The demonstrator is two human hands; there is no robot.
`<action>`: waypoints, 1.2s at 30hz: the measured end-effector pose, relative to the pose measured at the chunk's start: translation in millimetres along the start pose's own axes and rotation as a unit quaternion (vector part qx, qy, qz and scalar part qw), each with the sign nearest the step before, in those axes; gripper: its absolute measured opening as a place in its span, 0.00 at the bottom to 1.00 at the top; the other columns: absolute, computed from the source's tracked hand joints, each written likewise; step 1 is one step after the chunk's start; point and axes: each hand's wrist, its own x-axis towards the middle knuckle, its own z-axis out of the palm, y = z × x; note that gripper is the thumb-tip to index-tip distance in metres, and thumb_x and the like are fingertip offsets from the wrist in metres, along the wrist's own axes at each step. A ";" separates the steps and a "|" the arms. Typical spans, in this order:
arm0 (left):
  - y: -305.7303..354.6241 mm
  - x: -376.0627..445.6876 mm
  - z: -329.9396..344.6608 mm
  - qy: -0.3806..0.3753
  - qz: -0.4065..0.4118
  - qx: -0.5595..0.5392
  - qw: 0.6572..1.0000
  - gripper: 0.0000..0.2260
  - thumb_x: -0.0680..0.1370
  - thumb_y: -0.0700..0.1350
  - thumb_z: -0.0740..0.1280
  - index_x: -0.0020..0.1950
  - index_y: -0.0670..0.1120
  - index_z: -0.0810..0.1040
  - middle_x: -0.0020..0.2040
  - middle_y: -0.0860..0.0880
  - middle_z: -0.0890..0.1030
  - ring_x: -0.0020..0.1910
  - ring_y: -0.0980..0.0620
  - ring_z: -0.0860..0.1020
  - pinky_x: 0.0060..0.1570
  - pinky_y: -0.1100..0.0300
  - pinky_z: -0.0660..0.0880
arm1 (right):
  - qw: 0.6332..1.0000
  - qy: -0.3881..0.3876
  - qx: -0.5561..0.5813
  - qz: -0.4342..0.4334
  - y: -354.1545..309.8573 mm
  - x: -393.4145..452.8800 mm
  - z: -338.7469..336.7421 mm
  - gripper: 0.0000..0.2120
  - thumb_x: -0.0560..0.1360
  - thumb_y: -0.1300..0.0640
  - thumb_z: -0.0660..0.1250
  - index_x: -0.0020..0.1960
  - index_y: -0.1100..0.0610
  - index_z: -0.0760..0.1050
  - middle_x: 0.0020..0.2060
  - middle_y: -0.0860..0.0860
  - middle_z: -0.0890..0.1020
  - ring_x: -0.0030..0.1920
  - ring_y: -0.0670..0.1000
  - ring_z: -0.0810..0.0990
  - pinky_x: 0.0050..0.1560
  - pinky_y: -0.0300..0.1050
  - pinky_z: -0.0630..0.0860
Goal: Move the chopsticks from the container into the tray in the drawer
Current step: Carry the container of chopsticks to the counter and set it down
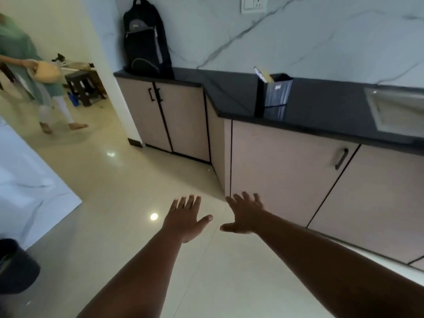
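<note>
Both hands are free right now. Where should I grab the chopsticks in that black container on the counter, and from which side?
Pinch the upper ends of the chopsticks where they stick out above the rim of the black container. They lean toward its left corner, so come from above and draw them out along that lean. The right hand is probably the easier one, being on the counter's side; the left hand is also open.

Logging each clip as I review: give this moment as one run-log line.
stage: not started | left hand: open, held out | right hand: open, held out | chopsticks: in container on counter | drawer: none open
</note>
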 end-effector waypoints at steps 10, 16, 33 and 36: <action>60.6 181.4 -63.0 0.031 0.083 -0.006 0.996 0.36 0.79 0.67 0.46 0.79 0.49 0.39 0.80 0.46 0.43 0.78 0.47 0.40 0.75 0.50 0.38 | 0.994 0.027 0.046 0.092 141.2 97.9 -55.6 0.47 0.70 0.27 0.57 0.78 0.52 0.45 0.78 0.55 0.53 0.77 0.61 0.48 0.73 0.66 0.46; 87.0 320.1 -113.4 0.053 0.157 0.006 0.986 0.36 0.78 0.68 0.45 0.79 0.49 0.40 0.80 0.46 0.43 0.78 0.45 0.42 0.75 0.48 0.39 | 0.983 0.059 0.042 0.170 218.3 162.2 -99.2 0.47 0.70 0.27 0.57 0.78 0.51 0.44 0.79 0.54 0.50 0.78 0.60 0.46 0.73 0.65 0.45; 163.2 568.0 -204.5 0.046 0.111 -0.279 0.953 0.48 0.71 0.76 0.50 0.79 0.47 0.40 0.80 0.47 0.43 0.78 0.47 0.42 0.75 0.49 0.40 | 0.879 0.312 0.239 0.272 419.7 294.7 -180.4 0.41 0.71 0.27 0.56 0.77 0.46 0.53 0.77 0.48 0.58 0.75 0.52 0.60 0.71 0.56 0.63; 183.8 598.7 -218.1 0.076 0.067 -0.382 0.919 0.46 0.70 0.75 0.56 0.79 0.48 0.54 0.79 0.45 0.55 0.78 0.45 0.52 0.76 0.47 0.48 | 0.844 0.313 0.352 0.257 459.5 327.8 -190.5 0.44 0.66 0.23 0.57 0.76 0.44 0.55 0.77 0.48 0.59 0.74 0.52 0.62 0.68 0.54 0.65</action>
